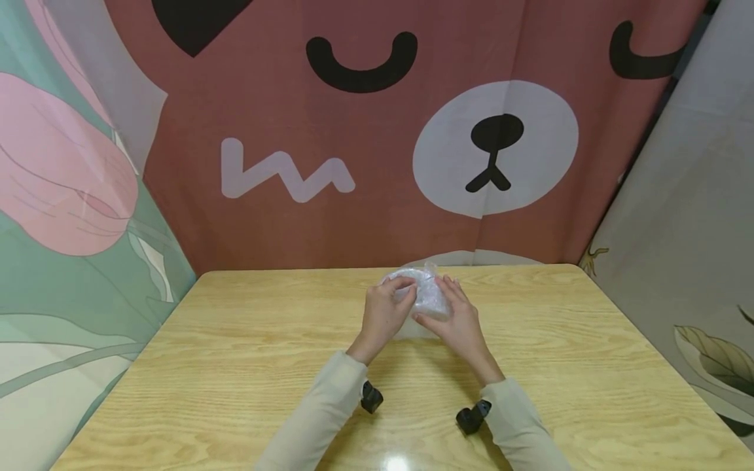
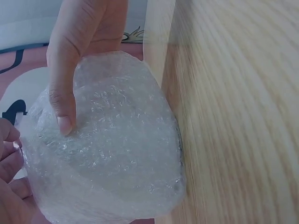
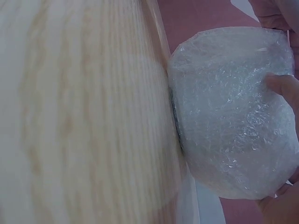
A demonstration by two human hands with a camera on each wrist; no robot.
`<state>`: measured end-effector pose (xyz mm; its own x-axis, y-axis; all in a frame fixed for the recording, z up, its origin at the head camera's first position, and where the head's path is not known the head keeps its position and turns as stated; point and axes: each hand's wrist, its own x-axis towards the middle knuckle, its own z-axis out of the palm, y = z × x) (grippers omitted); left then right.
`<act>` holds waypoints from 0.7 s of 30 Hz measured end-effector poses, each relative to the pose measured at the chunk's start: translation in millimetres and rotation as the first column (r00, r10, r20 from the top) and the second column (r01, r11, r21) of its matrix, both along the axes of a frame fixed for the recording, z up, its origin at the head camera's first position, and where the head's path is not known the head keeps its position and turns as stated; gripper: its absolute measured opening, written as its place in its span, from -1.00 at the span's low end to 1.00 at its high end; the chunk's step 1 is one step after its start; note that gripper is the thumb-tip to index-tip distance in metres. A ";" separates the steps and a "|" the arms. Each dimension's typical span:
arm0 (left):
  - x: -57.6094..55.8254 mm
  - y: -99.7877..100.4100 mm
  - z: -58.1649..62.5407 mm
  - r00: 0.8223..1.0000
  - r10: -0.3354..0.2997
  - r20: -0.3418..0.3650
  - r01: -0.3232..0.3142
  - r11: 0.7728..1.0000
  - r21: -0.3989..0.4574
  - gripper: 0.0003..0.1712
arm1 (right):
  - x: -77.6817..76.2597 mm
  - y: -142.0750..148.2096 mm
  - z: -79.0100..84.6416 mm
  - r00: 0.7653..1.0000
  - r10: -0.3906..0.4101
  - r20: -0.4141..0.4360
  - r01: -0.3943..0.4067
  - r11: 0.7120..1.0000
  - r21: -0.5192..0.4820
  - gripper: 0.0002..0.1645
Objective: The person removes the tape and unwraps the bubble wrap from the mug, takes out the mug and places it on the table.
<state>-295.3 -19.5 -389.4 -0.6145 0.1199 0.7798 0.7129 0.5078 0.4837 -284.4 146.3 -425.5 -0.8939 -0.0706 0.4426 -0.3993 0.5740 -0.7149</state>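
Observation:
A bundle in clear bubble wrap (image 1: 432,302) stands on the wooden table, between both hands near the far edge. It looks rounded and thick, and what is inside is hidden by the cloudy layers. My right hand (image 1: 463,322) grips the bundle from its right side, its thumb (image 2: 63,98) pressed on the near face and the other fingers behind. At the upper left, my left hand (image 1: 384,316) pinches the edge of the wrap between thumb and curled fingertips. The right wrist view has the left fingers (image 3: 273,14) at the bundle's top corner.
The pale wooden table (image 1: 247,366) reaches back to a hanging curtain (image 1: 283,229) with a bear face. More printed cloth (image 1: 71,281) hangs on the left, and grey cloth (image 1: 677,229) on the right. Small black cameras (image 1: 471,418) sit at both wrists.

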 end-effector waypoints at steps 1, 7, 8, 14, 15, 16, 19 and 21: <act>0.1 0.1 -0.3 1.000 0.000 0.000 0.000 1.000 0.001 -0.90 | 0.1 0.0 0.0 1.000 -0.001 0.002 0.001 1.000 0.000 0.05; 2.7 0.7 -0.1 0.999 0.000 0.039 -0.001 1.000 0.021 -0.88 | 0.2 0.0 0.2 1.000 0.002 0.011 -0.002 1.000 -0.003 0.06; 3.4 0.9 0.2 0.999 0.009 0.049 -0.010 1.000 0.025 -0.87 | 0.0 0.0 0.4 1.000 0.002 0.010 -0.002 1.000 -0.001 0.06; 7.8 0.8 1.5 0.988 0.099 0.121 -0.104 0.994 0.034 -0.63 | -0.1 -0.3 1.6 1.000 0.000 0.010 0.000 1.000 0.019 0.07; 8.4 0.4 1.7 0.984 0.114 0.137 -0.120 0.992 0.034 -0.58 | 0.0 -0.2 1.9 1.000 -0.001 0.011 0.000 1.000 0.021 0.07; 8.8 0.0 1.8 0.980 0.131 0.152 -0.137 0.990 0.032 -0.55 | 0.0 -0.2 2.1 1.000 -0.002 0.012 0.002 1.000 0.023 0.07; 9.3 -2.0 2.0 0.969 0.162 0.185 -0.172 0.984 0.036 -0.49 | 0.1 -0.6 2.6 1.000 -0.007 0.013 0.006 1.000 0.023 0.08; 9.8 -3.3 2.1 0.965 0.167 0.202 -0.179 0.983 0.039 -0.49 | 0.1 -1.0 2.4 1.000 -0.007 0.017 0.007 1.000 0.022 0.08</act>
<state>-285.5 -22.8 -387.3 -0.7639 -0.0427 0.6439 0.5045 0.5827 0.6371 -284.4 145.3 -423.1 -0.9017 -0.0740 0.4259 -0.3833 0.5924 -0.7086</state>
